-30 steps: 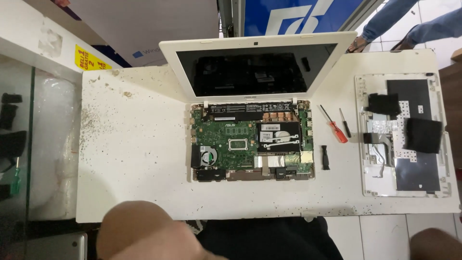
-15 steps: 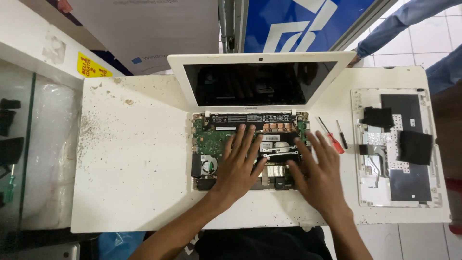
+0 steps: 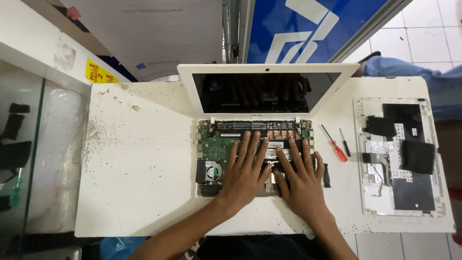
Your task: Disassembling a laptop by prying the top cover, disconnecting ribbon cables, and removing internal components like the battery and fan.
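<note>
Head view. A white laptop with its bottom cover removed [image 3: 255, 144] lies near the middle of a speckled white desk [image 3: 139, 163], its dark screen [image 3: 262, 91] tilted up toward the far edge. The exposed green circuit board [image 3: 214, 147] fills the left part of the open base, with a round cooling fan [image 3: 211, 171] at its near left corner and a long black strip [image 3: 252, 125] just below the hinge.

The left hand [image 3: 244, 173] lies flat, palm down, on the centre of the open base, fingers spread and pointing toward the screen; it is released and grips nothing. The right hand [image 3: 301, 180] lies flat beside it on the right part of the base, fingers likewise spread, grasping nothing; its thumb nearly meets the left hand.

Just right of the laptop, on the desk, rest a red-handled screwdriver [image 3: 335, 144] and a smaller black-handled screwdriver [image 3: 344, 142], side by side. A small black oblong part [image 3: 327, 175] lies near the right hand's little finger. Farther right, well apart from the hands, lies the detached white cover panel with black pads [image 3: 399, 159]. A green-handled screwdriver [image 3: 16, 188] shows behind the glass at the far left.
</note>
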